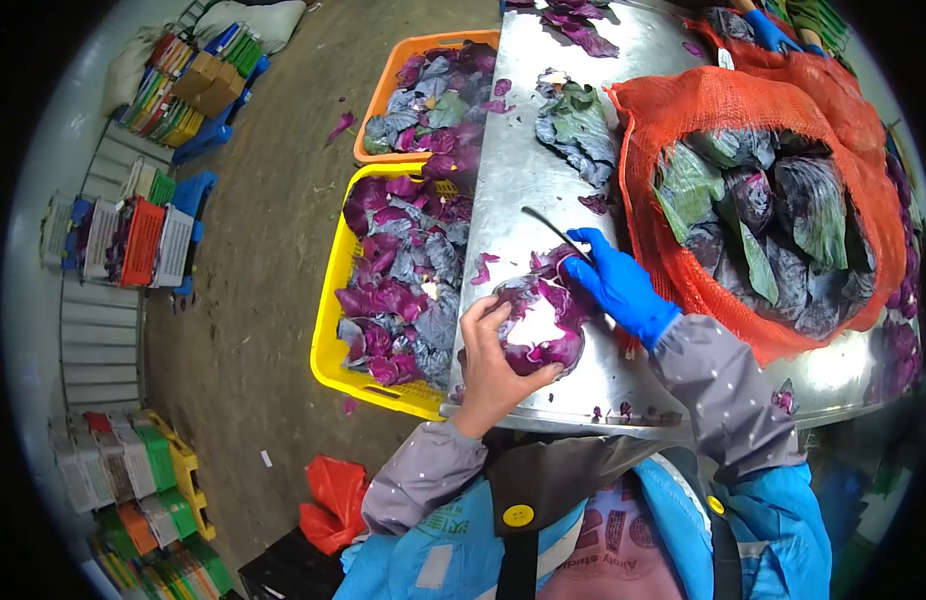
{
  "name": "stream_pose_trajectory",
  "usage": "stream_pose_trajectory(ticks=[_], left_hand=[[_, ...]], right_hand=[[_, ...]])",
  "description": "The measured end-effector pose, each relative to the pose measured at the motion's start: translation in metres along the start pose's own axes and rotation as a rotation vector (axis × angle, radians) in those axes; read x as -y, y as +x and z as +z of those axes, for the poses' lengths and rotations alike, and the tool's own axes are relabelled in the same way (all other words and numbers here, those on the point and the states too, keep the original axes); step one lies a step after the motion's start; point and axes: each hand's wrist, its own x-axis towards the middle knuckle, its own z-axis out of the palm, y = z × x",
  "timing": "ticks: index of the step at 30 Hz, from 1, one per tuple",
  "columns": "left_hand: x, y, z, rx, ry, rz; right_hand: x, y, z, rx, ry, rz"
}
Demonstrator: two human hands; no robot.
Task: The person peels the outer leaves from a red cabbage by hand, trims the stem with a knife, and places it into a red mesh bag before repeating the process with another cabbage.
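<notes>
A red cabbage (543,335) with a bright white patch on its upper side rests on the metal table near its front-left edge. My bare left hand (495,365) grips it from the left, fingers curled around its side and thumb across the front. In a blue glove, my right hand (618,285) is closed around a knife (548,226), whose slim dark end points up and left. The gloved fingers are beside purple leaves at the cabbage's far right side; whether they touch them is hard to see.
A yellow crate (330,330) and an orange crate (373,112), full of leaves, stand left of the metal table (518,190). A red mesh sack (673,105) of cabbages lies at right. Loose leaves (578,130) lie farther back. Another person's blue-gloved hand (771,32) shows at top right.
</notes>
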Motion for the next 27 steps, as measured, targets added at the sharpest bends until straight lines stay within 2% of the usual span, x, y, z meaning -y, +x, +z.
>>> stream_pose_trajectory(ticks=[1,2,4,5,6,8,12,14,16,19,21,25,26,27], left_hand=[[-0.001,0.001,0.0,0.012,0.007,-0.016],[-0.002,0.003,0.0,0.013,0.006,-0.017],[-0.002,0.005,0.002,0.012,0.028,-0.024],[-0.001,0.005,0.003,0.01,0.026,-0.025],[-0.001,0.006,0.004,0.007,0.027,-0.014],[0.0,0.006,0.006,0.01,0.028,-0.001],[-0.003,0.01,0.007,0.015,0.053,0.001],[-0.003,0.015,0.006,0.015,0.06,0.001],[0.0,0.014,0.007,0.0,0.037,-0.023],[0.001,0.014,0.008,-0.022,0.029,-0.017],[0.002,0.015,0.008,-0.032,0.037,-0.009],[0.007,0.013,0.012,-0.067,-0.037,-0.036],[0.004,0.011,0.013,-0.066,-0.039,-0.032],[-0.001,0.004,0.014,-0.01,0.059,0.082]], right_hand=[[0.001,-0.01,-0.005,0.034,0.104,-0.19],[0.0,-0.017,-0.007,0.034,0.103,-0.188],[0.002,-0.028,-0.013,0.17,0.034,-0.513],[0.012,-0.036,-0.019,0.298,0.068,-0.394],[0.011,-0.038,-0.016,0.298,0.066,-0.394],[0.007,-0.04,-0.01,0.261,-0.15,-0.41],[0.01,-0.031,-0.007,0.196,-0.264,-0.386],[0.006,-0.022,-0.001,0.16,-0.253,-0.473],[0.007,-0.018,0.002,0.155,-0.268,-0.475],[0.02,-0.013,-0.006,0.11,-0.442,-0.59],[0.027,-0.011,-0.01,0.221,-0.522,-0.522],[0.018,0.0,-0.007,0.207,-0.49,-0.555],[0.01,0.007,-0.005,0.185,-0.464,-0.482],[0.003,0.013,-0.005,0.161,-0.436,-0.41]])
